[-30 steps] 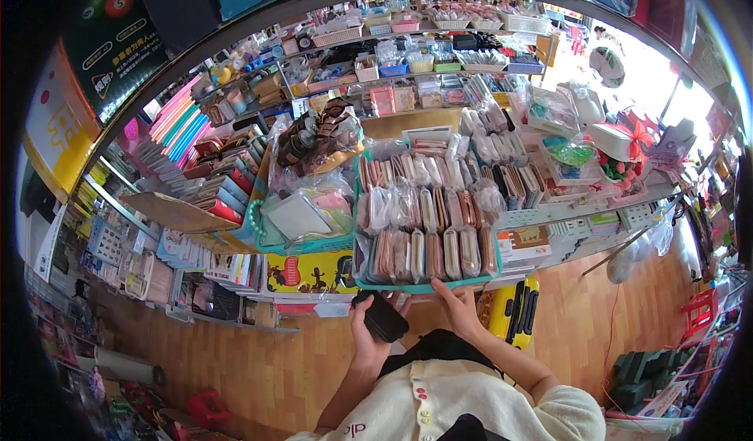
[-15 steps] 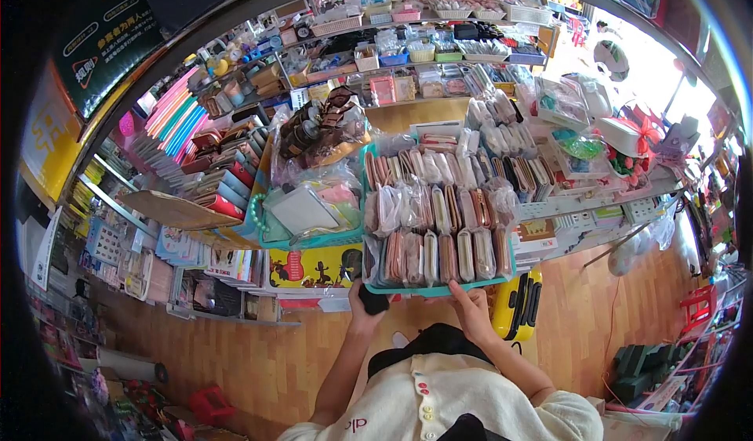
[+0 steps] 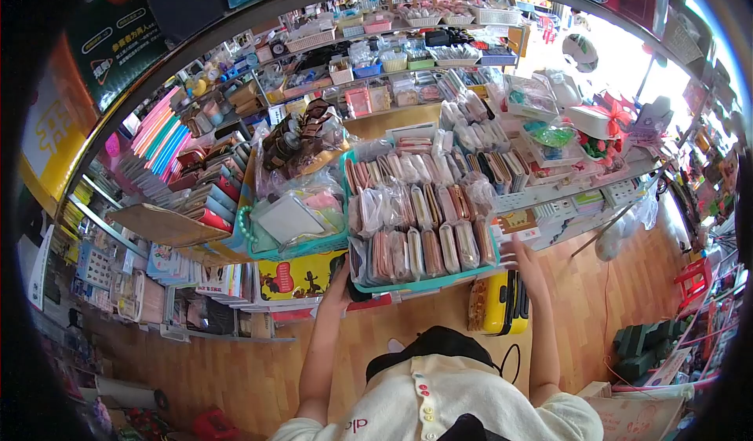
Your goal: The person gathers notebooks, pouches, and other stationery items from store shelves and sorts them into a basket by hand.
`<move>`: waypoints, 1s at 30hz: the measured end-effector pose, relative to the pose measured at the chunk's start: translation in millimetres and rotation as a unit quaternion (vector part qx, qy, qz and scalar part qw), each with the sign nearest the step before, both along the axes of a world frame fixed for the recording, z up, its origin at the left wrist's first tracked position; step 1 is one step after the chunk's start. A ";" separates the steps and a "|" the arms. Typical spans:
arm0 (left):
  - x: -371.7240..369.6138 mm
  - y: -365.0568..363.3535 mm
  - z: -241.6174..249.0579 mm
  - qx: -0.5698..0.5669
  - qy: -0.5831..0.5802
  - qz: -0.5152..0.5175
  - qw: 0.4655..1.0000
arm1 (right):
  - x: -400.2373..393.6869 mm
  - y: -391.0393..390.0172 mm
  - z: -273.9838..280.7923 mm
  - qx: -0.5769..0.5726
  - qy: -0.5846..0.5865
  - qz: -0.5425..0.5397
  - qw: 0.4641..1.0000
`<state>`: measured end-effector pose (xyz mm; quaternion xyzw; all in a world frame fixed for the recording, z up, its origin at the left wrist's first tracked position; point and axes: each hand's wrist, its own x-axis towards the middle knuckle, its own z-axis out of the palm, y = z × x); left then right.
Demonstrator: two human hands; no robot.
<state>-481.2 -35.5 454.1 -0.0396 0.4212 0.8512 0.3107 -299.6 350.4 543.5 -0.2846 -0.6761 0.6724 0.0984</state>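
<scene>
A teal basket (image 3: 427, 285) holds several rows of plastic-wrapped wallets (image 3: 423, 254) at the front of the display. My left hand (image 3: 337, 288) is at the basket's front left corner, closed round a black object (image 3: 358, 294) that I cannot make out. At the basket's right front corner is my right hand (image 3: 522, 262), with its fingers apart beside the rim. Left of the wallets, a second teal basket (image 3: 302, 246) holds a white flat packet (image 3: 289, 220) and plastic bags.
A yellow case (image 3: 500, 308) stands on the wooden floor below the shelf. Wallets in a cardboard box (image 3: 169, 228) are at the left. A white box with a red bow (image 3: 600, 121) lies at the right. Green objects (image 3: 647, 345) sit at the lower right.
My right hand has moved from the basket's front edge to its right corner, with the fingers spread. My left hand stays near the left corner. The view has shifted, so the display appears further left.
</scene>
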 end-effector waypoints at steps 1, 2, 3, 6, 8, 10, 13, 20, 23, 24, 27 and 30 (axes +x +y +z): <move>-1.3 1.4 0.8 0.000 0.001 -0.001 1.000 | -12.5 -9.2 9.1 -0.007 -0.009 0.023 1.000; -2.0 1.9 1.5 -0.009 -0.002 0.003 1.000 | -21.8 -15.9 15.8 -0.014 -0.018 0.048 0.999; -1.8 1.2 2.0 -0.019 -0.005 0.008 1.000 | -32.9 -17.8 9.7 -0.015 -0.018 0.048 0.999; 3.3 9.6 5.8 -0.015 -0.008 0.034 0.999 | -60.3 -21.1 -17.8 -0.179 0.089 0.073 0.977; 5.7 11.7 16.2 -0.014 0.007 0.041 0.999 | -65.2 -18.5 -19.2 -0.244 0.073 0.041 0.966; 6.6 15.5 28.4 -0.016 0.032 0.048 0.998 | -69.7 -15.9 -26.5 -0.310 0.088 0.065 0.945; -1.6 15.3 31.7 -0.044 0.029 0.014 0.999 | -69.4 -19.3 -35.5 -0.381 0.103 0.066 0.917; 5.9 17.0 30.4 -0.028 0.053 0.040 0.997 | -57.9 -34.6 -30.3 -0.371 0.143 0.034 0.917; 16.8 14.6 28.6 0.002 0.057 0.039 0.998 | -48.7 -32.6 -42.2 -0.363 0.141 0.033 0.920; 20.6 12.1 24.3 0.011 0.052 0.042 0.998 | -43.3 -33.5 -43.7 -0.364 0.140 0.028 0.920; 34.7 7.9 21.4 0.018 0.039 0.050 0.998 | -26.6 -39.5 -38.0 -0.345 0.112 0.026 0.931; 54.3 4.9 29.0 -0.014 0.043 0.061 0.997 | -12.3 -47.1 -28.8 -0.357 0.101 0.014 0.929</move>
